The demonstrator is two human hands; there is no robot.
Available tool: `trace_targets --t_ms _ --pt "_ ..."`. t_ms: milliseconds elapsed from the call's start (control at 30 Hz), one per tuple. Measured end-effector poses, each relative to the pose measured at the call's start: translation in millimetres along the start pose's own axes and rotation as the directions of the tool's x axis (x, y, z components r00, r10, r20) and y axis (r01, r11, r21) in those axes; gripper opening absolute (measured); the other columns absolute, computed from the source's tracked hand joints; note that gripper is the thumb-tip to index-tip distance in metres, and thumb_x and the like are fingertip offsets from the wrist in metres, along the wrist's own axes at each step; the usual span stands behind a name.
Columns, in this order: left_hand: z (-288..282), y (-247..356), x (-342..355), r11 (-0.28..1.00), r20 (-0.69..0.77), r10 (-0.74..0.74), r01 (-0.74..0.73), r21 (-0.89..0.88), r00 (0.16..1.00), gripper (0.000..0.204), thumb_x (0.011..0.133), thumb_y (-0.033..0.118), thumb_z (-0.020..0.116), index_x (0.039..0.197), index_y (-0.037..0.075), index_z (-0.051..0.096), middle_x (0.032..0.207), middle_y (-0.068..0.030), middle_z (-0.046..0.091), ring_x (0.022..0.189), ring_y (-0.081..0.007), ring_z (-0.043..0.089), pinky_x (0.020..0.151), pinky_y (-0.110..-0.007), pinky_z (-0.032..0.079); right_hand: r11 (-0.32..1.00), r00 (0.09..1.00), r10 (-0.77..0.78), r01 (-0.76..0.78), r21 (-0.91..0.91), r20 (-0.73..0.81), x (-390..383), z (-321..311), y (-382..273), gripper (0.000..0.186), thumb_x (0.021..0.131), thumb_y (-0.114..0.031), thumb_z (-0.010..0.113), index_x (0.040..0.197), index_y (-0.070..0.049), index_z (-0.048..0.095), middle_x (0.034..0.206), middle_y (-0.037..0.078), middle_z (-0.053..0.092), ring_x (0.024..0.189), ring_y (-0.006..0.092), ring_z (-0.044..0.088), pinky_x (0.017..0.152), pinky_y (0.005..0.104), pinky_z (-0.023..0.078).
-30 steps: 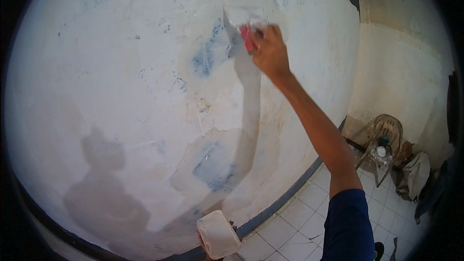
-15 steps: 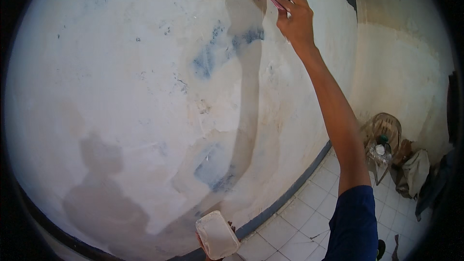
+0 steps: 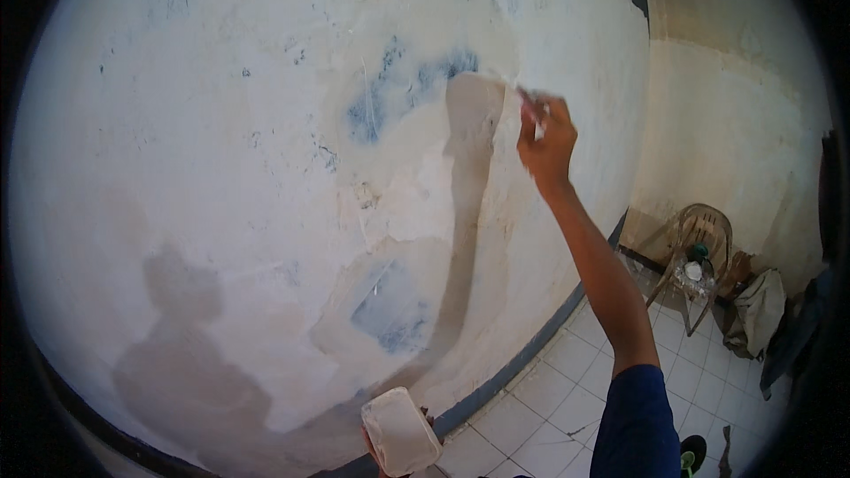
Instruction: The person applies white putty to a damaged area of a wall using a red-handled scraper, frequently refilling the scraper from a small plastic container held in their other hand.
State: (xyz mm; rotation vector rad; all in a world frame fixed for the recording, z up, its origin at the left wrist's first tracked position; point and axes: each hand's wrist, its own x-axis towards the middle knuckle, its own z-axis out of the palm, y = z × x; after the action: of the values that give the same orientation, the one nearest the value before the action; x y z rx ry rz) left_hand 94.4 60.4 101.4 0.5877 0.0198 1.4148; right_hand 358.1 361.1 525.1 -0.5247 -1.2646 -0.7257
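Note:
My right hand is raised to the patched white wall, closed on the red handle of a putty knife. The blade is edge-on and faint against the wall, right of a mottled blue-grey patch, so contact is unclear. A second bluish patch lies lower on the wall. At the bottom, my left hand holds a shallow white rectangular tub with pale paste in it, its fingers mostly hidden under the tub.
A plastic chair bearing small items stands in the right corner beside bunched sacks and cloths. White floor tiles and a dark skirting band run below the wall. A shoe shows at the lower right.
My right hand with the knife rose up and right along the wall, then came back down to right of the upper blue patch. The left hand and tub stayed nearly still.

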Motion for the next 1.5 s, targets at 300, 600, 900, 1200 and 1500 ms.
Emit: trace_targets --t_ms 300,600,900,1200,1500 --pt "-2 -1 -2 0.914 -0.040 0.073 -0.051 0.403 0.997 0.064 0.102 0.050 0.030 0.152 0.010 0.024 0.145 -0.0132 0.046 0.128 -0.0268 0.049 0.111 -0.043 0.036 0.982 0.955 -0.177 0.187 -0.019 0.239 -32 51 -22 0.048 0.065 0.008 0.062 0.112 -0.002 0.067 0.111 0.014 0.056 0.100 0.0355 0.055 0.078 0.0395 0.054" --pt "1 3 4 0.909 -0.174 0.079 0.001 0.417 0.982 0.077 0.093 0.061 0.035 0.152 0.013 0.024 0.146 -0.0173 0.042 0.129 -0.0341 0.046 0.109 -0.052 0.033 0.992 0.991 -0.117 0.120 -0.048 0.066 -7 7 -22 0.042 0.068 0.007 0.068 0.109 -0.001 0.069 0.104 0.012 0.058 0.097 0.0322 0.056 0.074 0.0381 0.054" --pt "14 5 -2 0.817 -0.082 -0.040 -0.015 -0.577 0.996 0.105 0.076 0.085 0.041 0.154 0.018 0.021 0.151 -0.0249 0.032 0.134 -0.0490 0.037 0.106 -0.070 0.027 0.980 0.963 -0.198 0.201 0.002 0.184 -94 31 -36 0.035 0.071 0.003 0.069 0.106 -0.006 0.070 0.106 0.011 0.058 0.096 0.0338 0.058 0.078 0.0396 0.055" --pt "43 22 -3 0.913 -0.244 0.041 0.063 0.402 0.969 0.092 0.084 0.076 0.037 0.154 0.019 0.022 0.149 -0.0207 0.037 0.132 -0.0429 0.040 0.106 -0.065 0.030 0.990 0.991 -0.130 0.129 -0.062 -0.013 8 19 -14 0.040 0.070 0.011 0.066 0.108 -0.002 0.069 0.099 0.013 0.058 0.090 0.0315 0.054 0.073 0.0383 0.049" --pt "-21 13 -19 0.978 -0.236 0.080 -0.030 0.207 0.968 0.089 0.086 0.074 0.036 0.154 0.017 0.023 0.148 -0.0198 0.038 0.131 -0.0411 0.042 0.108 -0.060 0.032 0.970 0.963 -0.244 0.241 0.037 0.112 -90 -6 -65 0.037 0.072 0.001 0.064 0.107 -0.009 0.073 0.099 0.007 0.061 0.089 0.0282 0.063 0.072 0.0361 0.056"
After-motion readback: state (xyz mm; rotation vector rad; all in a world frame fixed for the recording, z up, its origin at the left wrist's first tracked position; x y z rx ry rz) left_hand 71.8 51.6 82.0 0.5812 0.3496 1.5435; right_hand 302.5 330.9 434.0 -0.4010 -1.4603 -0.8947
